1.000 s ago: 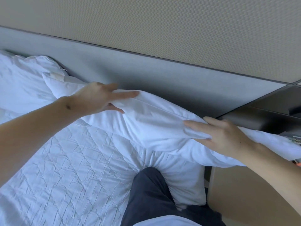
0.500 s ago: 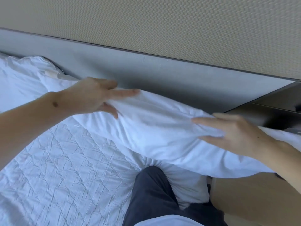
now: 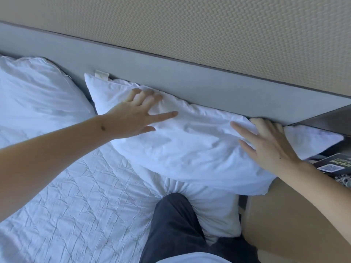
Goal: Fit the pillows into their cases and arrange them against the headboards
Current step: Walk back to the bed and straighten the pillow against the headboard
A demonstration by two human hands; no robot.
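The white pillow (image 3: 190, 147) lies lengthwise along the grey headboard (image 3: 190, 82), its far long edge touching the panel, its right end overhanging the bed's side toward the dark nightstand (image 3: 326, 120). A small tag (image 3: 102, 74) stands up at the pillow's upper left corner. My left hand (image 3: 131, 118) rests flat on the pillow's left half, fingers (image 3: 165, 115) spread and extended, the grip apart and closed on nothing. My right hand (image 3: 269, 147) lies palm-down on the right half, fingers likewise splayed, its far fingertips pressed where the fabric meets the headboard; this grip too is apart, pressing rather than clasping. A second white pillow (image 3: 38, 92) sits just beside the first at left, also against the headboard. Below both, the quilted mattress cover (image 3: 79, 196) is creased. My knee, in dark trousers (image 3: 176, 224), presses into the bed edge. A dark printed card (image 3: 334, 164) lies at right, near the pillow's overhanging end. The textured beige wall (image 3: 209, 35) rises above.
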